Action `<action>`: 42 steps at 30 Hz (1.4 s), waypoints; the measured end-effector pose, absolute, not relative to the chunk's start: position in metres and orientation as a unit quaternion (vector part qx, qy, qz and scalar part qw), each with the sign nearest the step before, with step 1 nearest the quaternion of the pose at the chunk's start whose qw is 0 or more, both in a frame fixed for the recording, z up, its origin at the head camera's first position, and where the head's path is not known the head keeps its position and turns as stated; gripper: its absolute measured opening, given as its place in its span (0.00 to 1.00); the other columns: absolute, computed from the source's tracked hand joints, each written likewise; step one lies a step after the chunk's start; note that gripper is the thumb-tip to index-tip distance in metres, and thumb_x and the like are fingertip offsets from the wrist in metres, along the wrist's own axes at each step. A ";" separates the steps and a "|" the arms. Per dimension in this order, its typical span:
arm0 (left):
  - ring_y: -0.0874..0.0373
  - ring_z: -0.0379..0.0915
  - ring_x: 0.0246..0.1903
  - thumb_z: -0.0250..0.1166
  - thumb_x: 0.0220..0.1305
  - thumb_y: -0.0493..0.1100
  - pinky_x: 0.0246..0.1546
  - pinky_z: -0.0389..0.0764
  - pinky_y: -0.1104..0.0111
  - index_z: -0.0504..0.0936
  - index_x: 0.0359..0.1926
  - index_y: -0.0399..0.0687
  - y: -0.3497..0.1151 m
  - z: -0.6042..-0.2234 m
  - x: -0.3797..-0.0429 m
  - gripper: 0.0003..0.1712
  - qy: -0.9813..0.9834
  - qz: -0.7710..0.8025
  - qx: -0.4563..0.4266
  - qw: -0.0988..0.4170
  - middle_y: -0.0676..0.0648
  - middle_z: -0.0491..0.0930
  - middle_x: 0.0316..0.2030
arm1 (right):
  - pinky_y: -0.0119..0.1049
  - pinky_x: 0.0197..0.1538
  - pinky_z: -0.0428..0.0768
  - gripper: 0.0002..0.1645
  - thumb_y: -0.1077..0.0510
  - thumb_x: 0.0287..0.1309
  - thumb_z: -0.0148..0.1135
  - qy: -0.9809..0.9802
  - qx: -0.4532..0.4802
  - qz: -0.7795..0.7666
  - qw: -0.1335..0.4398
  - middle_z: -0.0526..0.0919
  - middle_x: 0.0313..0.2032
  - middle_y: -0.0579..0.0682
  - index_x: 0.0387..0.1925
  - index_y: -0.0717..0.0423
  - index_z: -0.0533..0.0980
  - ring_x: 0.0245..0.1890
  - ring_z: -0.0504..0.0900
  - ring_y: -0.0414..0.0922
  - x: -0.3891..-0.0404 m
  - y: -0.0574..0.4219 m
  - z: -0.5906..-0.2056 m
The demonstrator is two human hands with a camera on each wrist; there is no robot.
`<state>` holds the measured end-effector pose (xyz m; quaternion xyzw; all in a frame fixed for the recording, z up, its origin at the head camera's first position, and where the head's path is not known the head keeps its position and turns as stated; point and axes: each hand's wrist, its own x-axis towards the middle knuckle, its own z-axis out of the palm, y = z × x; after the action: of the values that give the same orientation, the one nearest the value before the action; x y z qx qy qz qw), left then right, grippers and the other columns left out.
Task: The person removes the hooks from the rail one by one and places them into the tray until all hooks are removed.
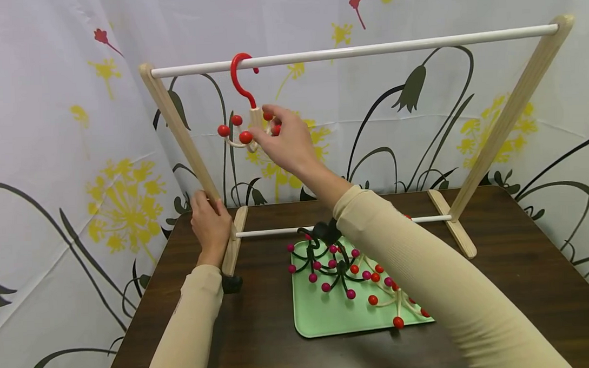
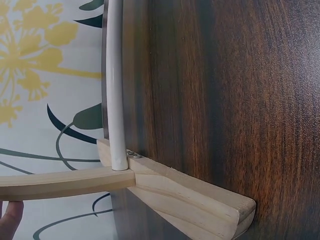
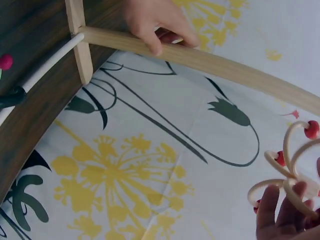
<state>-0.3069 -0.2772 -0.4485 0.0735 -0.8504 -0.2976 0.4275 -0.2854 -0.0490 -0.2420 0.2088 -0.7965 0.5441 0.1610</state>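
A small hanger with a red hook (image 1: 235, 78), a pale wooden stem and curved cream arms tipped with red balls hangs at the top white rod (image 1: 368, 50) of a wooden rack, left of the middle. Its hook curves over the rod. My right hand (image 1: 290, 141) pinches the stem among the balls; in the right wrist view its fingers (image 3: 270, 212) touch the cream arms (image 3: 295, 145). Lower down, my left hand (image 1: 210, 225) grips the rack's left wooden post (image 1: 183, 136) just above its foot, thumb on the near side. The left wrist view shows the post's lower joint (image 2: 127, 175).
On the dark table (image 1: 261, 337) lies a green tray (image 1: 323, 321) with several similar hangers, black ones (image 1: 342, 269) with magenta balls and cream ones (image 1: 398, 299) with red balls. My right forearm covers part of it. A patterned curtain (image 1: 396, 164) hangs behind the rack.
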 end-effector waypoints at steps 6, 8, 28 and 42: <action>0.33 0.73 0.32 0.60 0.65 0.40 0.30 0.72 0.42 0.69 0.45 0.37 -0.277 -0.451 -0.306 0.13 -0.852 -0.293 0.072 0.428 0.35 0.70 0.38 | 0.32 0.33 0.67 0.19 0.55 0.58 0.67 -0.839 0.181 0.463 0.223 0.75 0.32 0.49 0.52 0.53 0.82 0.33 0.70 0.43 -0.285 -0.033 -0.241; 0.32 0.73 0.31 0.60 0.65 0.40 0.30 0.72 0.41 0.69 0.45 0.37 -0.277 -0.451 -0.306 0.13 -0.850 -0.291 0.071 0.432 0.35 0.70 0.38 | 0.32 0.33 0.68 0.18 0.55 0.57 0.68 -0.842 0.178 0.449 0.241 0.77 0.32 0.49 0.50 0.53 0.83 0.33 0.71 0.43 -0.286 -0.028 -0.241; 0.33 0.73 0.32 0.61 0.65 0.40 0.30 0.72 0.42 0.70 0.46 0.37 -0.278 -0.449 -0.307 0.14 -0.852 -0.295 0.079 0.424 0.35 0.70 0.38 | 0.32 0.35 0.73 0.18 0.47 0.58 0.68 -0.849 0.171 0.437 0.243 0.86 0.35 0.40 0.49 0.47 0.84 0.35 0.82 0.35 -0.291 -0.002 -0.232; 0.33 0.73 0.32 0.61 0.64 0.40 0.31 0.71 0.41 0.70 0.45 0.37 -0.279 -0.449 -0.307 0.14 -0.849 -0.298 0.077 0.430 0.35 0.70 0.39 | 0.33 0.45 0.73 0.15 0.54 0.58 0.68 -0.796 0.187 0.516 0.254 0.87 0.35 0.44 0.48 0.52 0.84 0.33 0.82 0.35 -0.275 0.017 -0.217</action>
<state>-0.3068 -0.2787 -0.4490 0.0771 -0.8489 -0.2975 0.4300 -0.2754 0.0166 -0.2169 0.1868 -0.7963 0.5163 0.2539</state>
